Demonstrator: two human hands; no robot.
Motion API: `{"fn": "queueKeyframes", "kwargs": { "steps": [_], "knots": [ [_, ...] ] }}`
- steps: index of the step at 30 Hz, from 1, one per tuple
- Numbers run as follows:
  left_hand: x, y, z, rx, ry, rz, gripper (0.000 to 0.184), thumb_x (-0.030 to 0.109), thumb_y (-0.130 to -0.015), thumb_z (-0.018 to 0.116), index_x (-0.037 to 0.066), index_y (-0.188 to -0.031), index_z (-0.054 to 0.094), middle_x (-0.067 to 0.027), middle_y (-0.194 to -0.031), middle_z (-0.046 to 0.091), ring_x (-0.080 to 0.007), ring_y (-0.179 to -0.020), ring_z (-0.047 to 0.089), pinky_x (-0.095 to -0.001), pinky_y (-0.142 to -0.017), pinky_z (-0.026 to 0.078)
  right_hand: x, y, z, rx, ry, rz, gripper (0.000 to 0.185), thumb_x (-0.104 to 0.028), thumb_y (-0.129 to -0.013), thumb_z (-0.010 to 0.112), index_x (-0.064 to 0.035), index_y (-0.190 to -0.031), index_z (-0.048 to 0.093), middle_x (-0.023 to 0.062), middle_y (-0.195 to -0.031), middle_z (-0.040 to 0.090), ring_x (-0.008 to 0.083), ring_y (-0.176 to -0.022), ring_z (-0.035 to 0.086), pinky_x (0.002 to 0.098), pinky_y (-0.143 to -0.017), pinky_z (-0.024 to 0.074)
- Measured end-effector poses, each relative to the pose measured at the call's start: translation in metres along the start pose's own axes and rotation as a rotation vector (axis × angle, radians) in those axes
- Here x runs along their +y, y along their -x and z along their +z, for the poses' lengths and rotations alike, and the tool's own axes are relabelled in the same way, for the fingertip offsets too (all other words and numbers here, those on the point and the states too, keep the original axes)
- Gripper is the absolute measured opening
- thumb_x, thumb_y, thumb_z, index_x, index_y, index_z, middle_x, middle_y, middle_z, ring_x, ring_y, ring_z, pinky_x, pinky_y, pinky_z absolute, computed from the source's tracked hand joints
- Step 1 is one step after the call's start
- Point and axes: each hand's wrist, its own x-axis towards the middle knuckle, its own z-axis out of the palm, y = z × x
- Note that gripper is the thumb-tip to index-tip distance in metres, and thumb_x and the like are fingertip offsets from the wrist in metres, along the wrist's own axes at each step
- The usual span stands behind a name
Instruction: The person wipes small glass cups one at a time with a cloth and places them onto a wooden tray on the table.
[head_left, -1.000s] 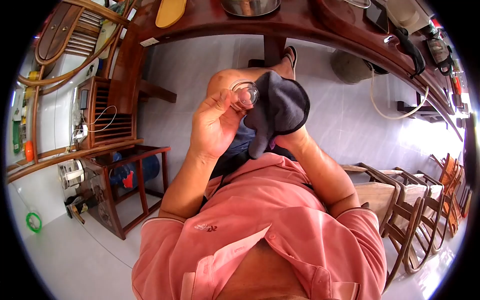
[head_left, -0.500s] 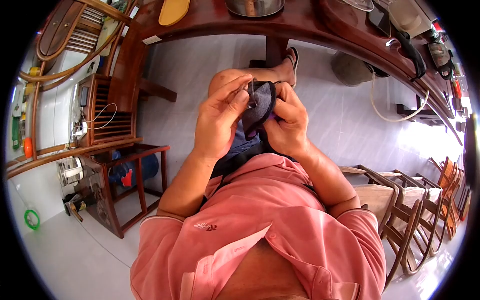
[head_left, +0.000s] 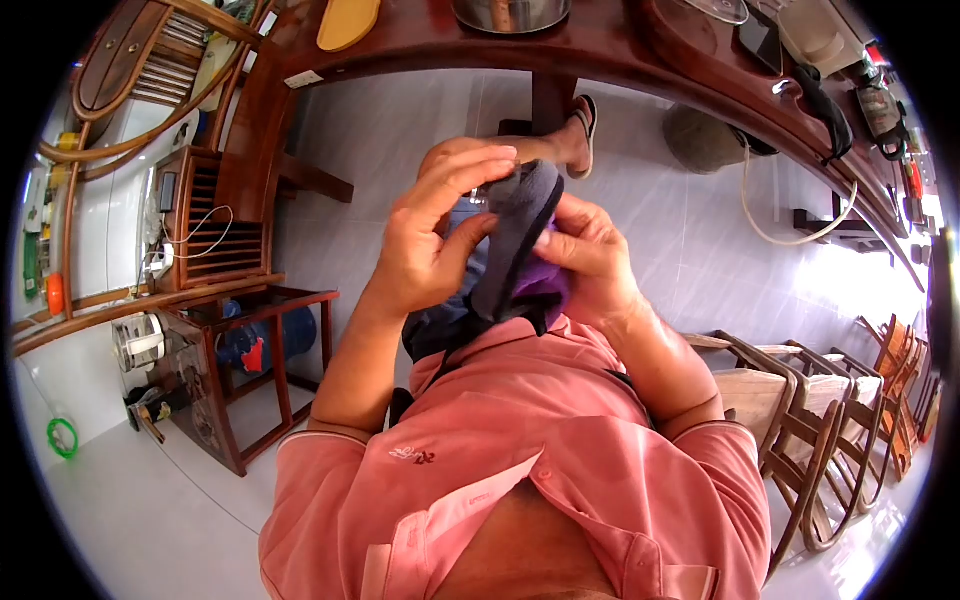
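Note:
My right hand (head_left: pixel 598 255) grips a grey fabric piece (head_left: pixel 515 235) with black edging, thumb on its near face. A purple part (head_left: pixel 540 278) shows on its right side. My left hand (head_left: pixel 432 225) is at the upper left of the fabric, fingers stretched over its top and thumb apart below. Between them is a small clear, shiny thing (head_left: pixel 482 197), partly hidden against the fabric; its kind I cannot make out. Both hands are above my lap.
A dark wooden table (head_left: pixel 420 58) curves across the front, with a metal pot (head_left: pixel 510 14), a yellow board (head_left: pixel 347 22) and a phone (head_left: pixel 760 42). Folding chairs (head_left: pixel 800 420) stand at right. A wooden frame (head_left: pixel 285 370) stands at left. A grey bucket (head_left: pixel 705 140) is under the table.
The grey fabric piece has turned more upright and shows more length and more purple. My left fingers have straightened and spread from the thumb. My right hand has shifted slightly right and down.

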Motion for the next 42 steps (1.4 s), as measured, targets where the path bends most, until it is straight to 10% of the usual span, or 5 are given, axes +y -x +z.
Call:
{"fn": "queueKeyframes", "kwargs": {
  "steps": [8,13,24,34,42],
  "knots": [
    [0.0,0.01,-0.005,0.127,0.456,-0.273,0.044,0.022,-0.104,0.057,-0.011,-0.133,0.054,-0.0171,-0.131,0.061,-0.021,-0.12,0.059,-0.0334,-0.105,0.044,-0.014,-0.015,-0.005,-0.224,1.854,-0.626,0.032,0.005,-0.066,0.065,-0.0062,-0.095,0.071,0.0161,-0.104,0.053,0.0332,-0.092,0.06,0.0431,-0.07,0.0532],
    [-0.005,0.019,-0.023,0.024,0.549,-0.637,0.043,0.031,-0.108,0.046,-0.006,-0.121,0.062,-0.0115,-0.092,0.069,-0.0152,-0.07,0.065,-0.0258,-0.053,0.048,-0.021,-0.024,-0.014,-0.207,2.206,-0.887,0.009,-0.018,-0.073,0.065,-0.0146,-0.082,0.068,0.0135,-0.101,0.051,0.0264,-0.086,0.057,0.0367,-0.063,0.0512],
    [0.005,0.011,-0.013,-0.003,0.512,-0.737,0.04,0.037,-0.107,0.049,0.0,-0.114,0.063,-0.006,-0.067,0.063,-0.0116,-0.044,0.055,-0.0203,-0.033,0.033,0.002,-0.024,-0.034,-0.402,1.88,-0.873,0.015,-0.007,-0.068,0.069,-0.0007,-0.079,0.06,0.0147,-0.087,0.055,0.0294,-0.075,0.059,0.0417,-0.06,0.0516],
    [0.001,0.007,-0.004,-0.018,0.315,-0.141,0.039,0.0,-0.093,0.068,-0.006,-0.129,0.055,-0.0147,-0.125,0.061,-0.0208,-0.119,0.059,-0.0322,-0.103,0.045,0.001,-0.002,-0.014,-0.174,0.379,0.026,0.029,0.002,-0.09,0.063,0.0024,-0.118,0.069,0.0053,-0.102,0.073,0.0116,-0.094,0.064,0.0281,-0.085,0.0531],
    [-0.004,0.015,-0.006,0.001,0.427,-0.239,0.039,0.0,-0.093,0.068,-0.006,-0.129,0.055,-0.0146,-0.126,0.061,-0.0206,-0.119,0.06,-0.0344,-0.105,0.045,0.005,0.0,-0.003,-0.114,1.253,-0.231,0.017,0.0,-0.079,0.061,0.0045,-0.096,0.063,0.0082,-0.074,0.061,0.0098,-0.069,0.055,0.0315,-0.062,0.0484]
  ]
}}
